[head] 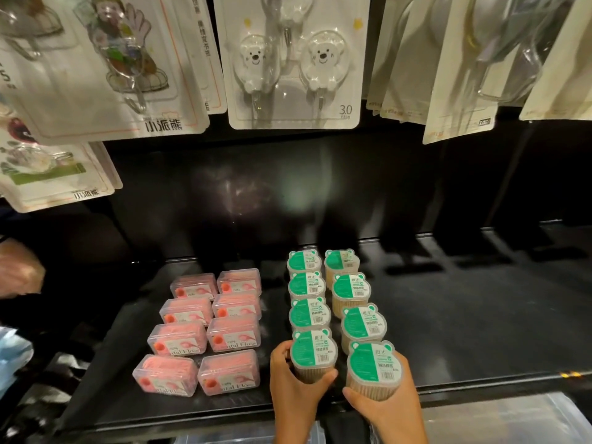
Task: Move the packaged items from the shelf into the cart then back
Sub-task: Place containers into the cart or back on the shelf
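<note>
Two rows of green-lidded toothpick tubs stand on the black shelf. My left hand grips the front tub of the left row. My right hand grips the front tub of the right row from below and the side. Behind them stand more tubs. To the left sit two rows of clear boxes of pink dental floss. No cart is in view.
Carded packs of hooks hang above the shelf on the back wall. Another person's hand shows at the left edge. A clear plastic bin sits below the shelf's front edge. The right half of the shelf is bare.
</note>
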